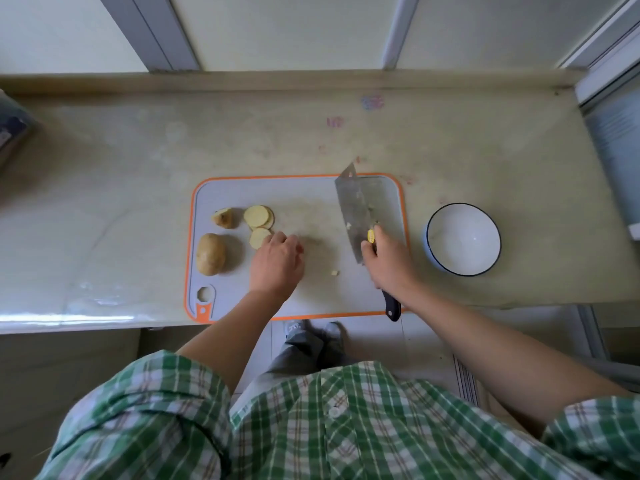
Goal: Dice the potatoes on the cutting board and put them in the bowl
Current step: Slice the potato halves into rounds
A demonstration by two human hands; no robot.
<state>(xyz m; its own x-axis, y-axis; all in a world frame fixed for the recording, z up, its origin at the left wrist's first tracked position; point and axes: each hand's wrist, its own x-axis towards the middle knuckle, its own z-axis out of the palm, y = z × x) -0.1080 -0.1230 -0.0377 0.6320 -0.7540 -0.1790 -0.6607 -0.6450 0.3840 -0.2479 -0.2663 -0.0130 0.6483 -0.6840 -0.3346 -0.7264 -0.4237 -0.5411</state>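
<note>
A grey cutting board (311, 199) with an orange rim lies on the counter. On its left stand a whole potato (210, 253), a potato end piece (222, 217) and a stack of round slices (258, 216). One more slice (258, 237) lies just below the stack, and the fingertips of my left hand (277, 263) touch its right edge. My right hand (388, 259) grips the black handle of a cleaver (356, 209), whose blade lies across the right part of the board with potato bits stuck to it. A small potato cube (334, 273) sits between my hands. The white bowl (463, 239) stands right of the board.
A pale counter (138, 168) runs to a back ledge and window frames. A dark object (14, 126) sits at the far left edge. A radiator-like panel (620, 133) is at the far right. The counter's front edge is just below the board.
</note>
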